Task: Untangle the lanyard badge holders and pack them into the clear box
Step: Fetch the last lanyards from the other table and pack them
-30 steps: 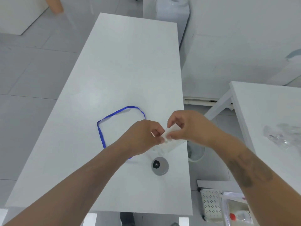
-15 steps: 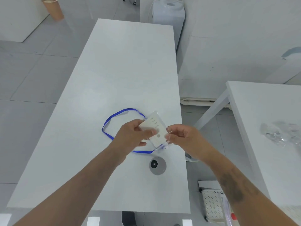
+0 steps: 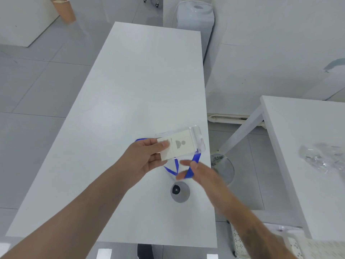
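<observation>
The left hand holds a clear badge holder above the near right part of the white desk. Its grip is closed on the holder's left end, thumb on top and fingers curled underneath. The holder lies roughly level, long side running left to right, and a pale card with a grey person symbol shows through the plastic.

A blue lanyard hangs from the holder's right end and drops below it in a loop; another bit of the blue strap shows just behind the left hand's fingers. The right hand is below and to the right of the holder, blurred, with its fingers spread. The strap runs between its thumb and fingers, yet the blur makes it impossible to tell whether this grip has closed on the strap or merely touches it.

A small grey round object with a dark centre sits on the desk, near the front edge and just below the hands. To the right stands a second white desk carrying a crumpled heap of clear plastic. Between the two desks a round bin stands on the floor. A brown paper bin stands on the floor at far left, and a white perforated basket shows at lower right.
</observation>
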The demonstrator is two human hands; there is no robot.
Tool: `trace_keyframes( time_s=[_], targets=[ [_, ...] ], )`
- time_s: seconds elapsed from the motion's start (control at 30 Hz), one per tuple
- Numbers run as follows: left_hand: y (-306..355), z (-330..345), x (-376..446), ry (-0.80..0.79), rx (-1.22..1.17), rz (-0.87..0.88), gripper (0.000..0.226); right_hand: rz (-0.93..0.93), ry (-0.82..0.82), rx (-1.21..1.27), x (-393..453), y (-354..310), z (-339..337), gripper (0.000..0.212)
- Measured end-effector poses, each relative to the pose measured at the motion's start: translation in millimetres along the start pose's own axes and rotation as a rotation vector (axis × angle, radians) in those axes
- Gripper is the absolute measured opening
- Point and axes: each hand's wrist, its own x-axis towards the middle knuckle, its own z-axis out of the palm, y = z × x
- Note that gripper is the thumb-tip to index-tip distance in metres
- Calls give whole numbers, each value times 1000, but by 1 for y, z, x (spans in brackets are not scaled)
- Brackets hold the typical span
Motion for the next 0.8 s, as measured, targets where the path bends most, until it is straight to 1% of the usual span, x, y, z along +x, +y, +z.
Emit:
trace_keyframes(
  time_s=[0.07,0.1,0.17,0.2,0.27,0.33,0.37,0.43,0.53,0.6,0.63,0.67,0.7,0.73,0.77,0.8],
  targets=[
    [-5,6,2,49,-23,12,11,21,43,-192,-10,18,23,23],
    [-7,9,4,93,42,43,9,30,40,-343,-14,20,30,24],
    [-15,12,8,184,275,142,8,32,-13,-676,-20,8,37,31],
    [-18,12,9,204,390,193,7,25,-38,-809,-22,-4,36,33],
    [-23,10,7,187,534,254,7,-8,-51,-972,-21,-32,26,33],
    [-25,7,4,130,605,255,10,-80,-20,-1076,-17,-56,9,29],
    [-25,6,2,84,615,238,10,-109,1,-1097,-12,-65,0,28],
    [-23,6,-3,-24,614,173,9,-136,30,-1034,-1,-78,-20,22],
    [-18,1,-9,-161,546,39,9,-105,7,-790,14,-78,-43,19],
    [-17,-2,-12,-222,377,-30,14,-78,12,-597,19,-69,-49,14],
    [-17,-2,-12,-221,264,-51,16,-59,45,-515,19,-61,-48,14],
    [-17,0,-13,-195,154,-62,14,-33,99,-463,19,-49,-46,24],
    [-18,2,-12,-141,62,-63,10,5,145,-439,17,-37,-41,34],
    [-19,6,-12,-74,-1,-57,5,30,155,-446,13,-25,-33,37],
    [-21,11,-10,2,-17,-39,4,31,135,-481,7,-12,-25,33],
    [-24,14,-8,87,17,-6,4,22,97,-557,0,-3,-16,29]
  ],
)
